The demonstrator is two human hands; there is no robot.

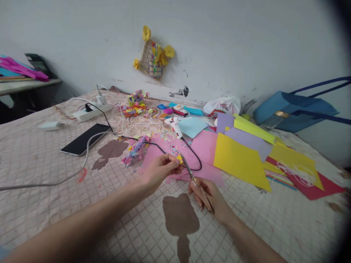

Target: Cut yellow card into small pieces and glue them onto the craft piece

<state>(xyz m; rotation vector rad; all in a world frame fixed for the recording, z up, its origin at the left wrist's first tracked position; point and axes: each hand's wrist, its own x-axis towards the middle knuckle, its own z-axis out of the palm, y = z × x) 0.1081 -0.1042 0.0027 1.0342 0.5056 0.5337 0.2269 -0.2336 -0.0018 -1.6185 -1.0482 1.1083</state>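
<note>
Between the fingertips of my left hand [164,168] is a small piece of yellow paper [179,159]. My right hand [207,195] grips a pair of scissors [188,168] by the handles, their blades pointing away from me and lying right beside the yellow piece. Whether the blades touch the paper I cannot tell. Under and beyond both hands lies pink paper [210,175] strewn with tiny paper scraps [175,148]. A white glue gun [174,127] rests just past the hands, its black cord curving round to the right of the scissors.
Left are a tablet-like black device [85,139], a power strip [91,112] and a grey cable [85,157]. Purple paper flowers [135,150] lie left of my hands. Yellow sheets [238,160] and a blue bag [293,109] are on the right. Cut flowers [134,110] sit near the wall.
</note>
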